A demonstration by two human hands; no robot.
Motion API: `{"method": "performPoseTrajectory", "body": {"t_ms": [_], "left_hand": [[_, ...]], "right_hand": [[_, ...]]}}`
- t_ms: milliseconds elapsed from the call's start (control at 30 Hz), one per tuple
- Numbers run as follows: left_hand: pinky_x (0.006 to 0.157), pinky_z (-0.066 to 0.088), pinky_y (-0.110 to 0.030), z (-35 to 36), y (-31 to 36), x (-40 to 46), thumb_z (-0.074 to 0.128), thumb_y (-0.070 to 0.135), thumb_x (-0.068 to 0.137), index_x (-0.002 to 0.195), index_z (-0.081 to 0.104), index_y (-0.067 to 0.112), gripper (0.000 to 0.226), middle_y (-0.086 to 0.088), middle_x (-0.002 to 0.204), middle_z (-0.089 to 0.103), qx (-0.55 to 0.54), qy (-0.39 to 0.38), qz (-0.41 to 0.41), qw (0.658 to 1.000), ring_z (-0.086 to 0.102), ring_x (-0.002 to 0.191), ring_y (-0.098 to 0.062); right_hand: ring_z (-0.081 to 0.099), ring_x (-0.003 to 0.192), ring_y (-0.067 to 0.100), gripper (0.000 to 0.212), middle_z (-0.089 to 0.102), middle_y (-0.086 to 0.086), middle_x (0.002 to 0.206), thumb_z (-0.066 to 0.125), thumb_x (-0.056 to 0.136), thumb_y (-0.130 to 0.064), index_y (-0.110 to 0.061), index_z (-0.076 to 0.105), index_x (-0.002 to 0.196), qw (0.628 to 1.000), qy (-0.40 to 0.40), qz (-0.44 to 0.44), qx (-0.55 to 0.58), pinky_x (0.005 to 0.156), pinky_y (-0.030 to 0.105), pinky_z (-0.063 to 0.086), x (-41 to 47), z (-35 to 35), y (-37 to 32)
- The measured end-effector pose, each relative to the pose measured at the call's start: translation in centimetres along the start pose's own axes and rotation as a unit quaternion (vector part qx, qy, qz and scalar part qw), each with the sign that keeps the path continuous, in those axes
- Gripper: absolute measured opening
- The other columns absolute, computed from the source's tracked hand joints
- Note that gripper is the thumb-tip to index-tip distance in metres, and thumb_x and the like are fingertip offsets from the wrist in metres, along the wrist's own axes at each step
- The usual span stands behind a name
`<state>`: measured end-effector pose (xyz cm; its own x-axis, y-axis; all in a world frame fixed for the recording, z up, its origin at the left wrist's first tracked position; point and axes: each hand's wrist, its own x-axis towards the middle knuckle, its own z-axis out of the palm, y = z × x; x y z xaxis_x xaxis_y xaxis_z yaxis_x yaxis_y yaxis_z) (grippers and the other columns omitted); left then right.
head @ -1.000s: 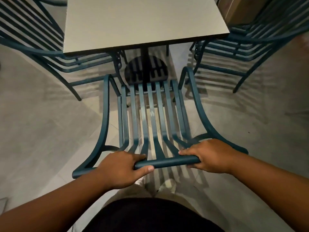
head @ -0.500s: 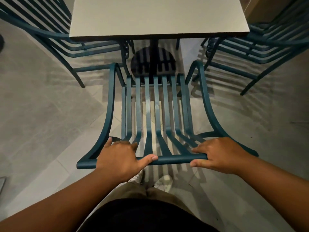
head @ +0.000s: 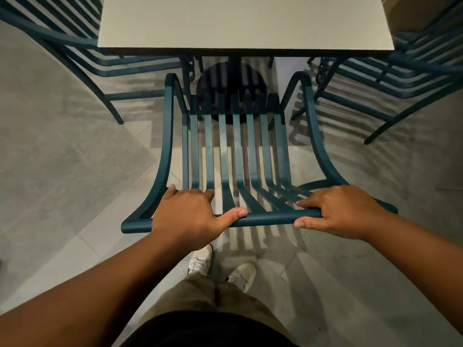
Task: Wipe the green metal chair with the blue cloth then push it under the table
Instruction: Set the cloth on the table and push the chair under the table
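head view: my left hand (head: 186, 216) and right hand (head: 343, 212) clench the green chair (head: 238, 151) top rail; no cloth visible, seat front just short of the table (head: 245, 21) edge, push unfinished

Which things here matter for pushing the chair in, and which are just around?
In play: green chair, held at the top rail by left hand and right hand; table.
Just around: chair at left, chair at right. No blue cloth visible.
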<state>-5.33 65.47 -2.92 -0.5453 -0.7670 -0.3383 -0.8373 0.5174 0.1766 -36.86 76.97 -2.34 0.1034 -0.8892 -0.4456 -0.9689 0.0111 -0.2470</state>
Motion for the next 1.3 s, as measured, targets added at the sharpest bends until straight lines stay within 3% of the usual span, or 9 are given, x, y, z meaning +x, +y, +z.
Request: {"method": "performPoseTrajectory", "body": {"t_ms": [333,467,633,733,1133,1200,1300], "left_hand": [[0.108,0.037,-0.060,-1.0,-0.4,4.2,0.011,0.100,0.074,0.089,0.068,0.028,0.094,0.011,0.059,0.053,-0.015,0.022,0.002,1.000,0.055,0.064,-0.016],[0.098,0.047,-0.058,-1.2,-0.6,6.0,0.015,0.100,0.075,0.074,0.061,0.029,0.085,0.012,0.054,0.050,-0.008,0.038,-0.005,0.999,0.050,0.056,-0.012],[0.075,0.055,-0.047,-1.5,-0.7,7.2,0.015,0.100,0.075,0.085,0.068,0.030,0.088,0.013,0.060,0.053,-0.005,0.041,-0.020,0.999,0.051,0.058,-0.013],[0.060,0.049,-0.036,-1.9,-0.5,8.0,0.013,0.100,0.074,0.096,0.071,0.031,0.093,0.009,0.068,0.061,0.009,0.044,-0.030,0.999,0.054,0.060,-0.015],[0.064,0.053,-0.031,-2.7,-0.2,7.8,0.009,0.101,0.073,0.130,0.064,0.036,0.103,0.011,0.107,0.075,0.029,0.036,-0.030,0.999,0.069,0.089,-0.016],[0.063,0.049,-0.029,-2.6,-0.4,7.8,0.009,0.100,0.074,0.134,0.061,0.035,0.103,0.011,0.109,0.074,0.032,0.030,-0.030,0.999,0.068,0.091,-0.015],[0.072,0.053,-0.033,-3.0,-0.5,8.0,0.010,0.099,0.075,0.139,0.056,0.035,0.101,0.010,0.118,0.072,0.022,0.008,-0.021,1.000,0.066,0.102,-0.016]], "right_hand": [[0.064,0.091,0.005,0.094,0.070,-0.018,0.109,0.016,0.072,-0.101,-0.044,0.066,0.127,1.000,-0.001,-0.001,-0.009,0.074,0.031,0.055,3.2,-2.0,1.6],[0.064,0.086,0.006,0.090,0.071,-0.016,0.101,0.017,0.074,-0.100,-0.043,0.070,0.118,1.000,0.016,-0.007,-0.014,0.071,0.031,0.055,4.5,-2.6,2.2],[0.063,0.075,0.007,0.086,0.069,-0.012,0.086,0.017,0.076,-0.099,-0.038,0.072,0.103,0.999,0.020,-0.021,-0.034,0.065,0.032,0.055,5.9,-2.8,3.1],[0.062,0.072,0.007,0.085,0.067,-0.013,0.083,0.016,0.076,-0.099,-0.039,0.072,0.101,0.999,0.024,-0.021,-0.038,0.064,0.032,0.054,6.6,-3.4,3.5],[0.051,0.055,0.006,0.083,0.054,-0.008,0.064,0.011,0.075,-0.099,-0.033,0.060,0.071,0.999,0.023,-0.032,-0.020,0.049,0.029,0.036,6.6,-4.3,2.8],[0.051,0.057,0.007,0.084,0.054,-0.009,0.065,0.013,0.074,-0.100,-0.032,0.062,0.074,0.999,0.030,-0.026,-0.008,0.051,0.030,0.039,6.6,-4.4,2.6],[0.057,0.077,0.008,0.094,0.061,-0.016,0.090,0.018,0.070,-0.103,-0.038,0.066,0.118,0.999,0.035,-0.006,0.023,0.066,0.033,0.049,6.3,-4.5,2.7]]}}
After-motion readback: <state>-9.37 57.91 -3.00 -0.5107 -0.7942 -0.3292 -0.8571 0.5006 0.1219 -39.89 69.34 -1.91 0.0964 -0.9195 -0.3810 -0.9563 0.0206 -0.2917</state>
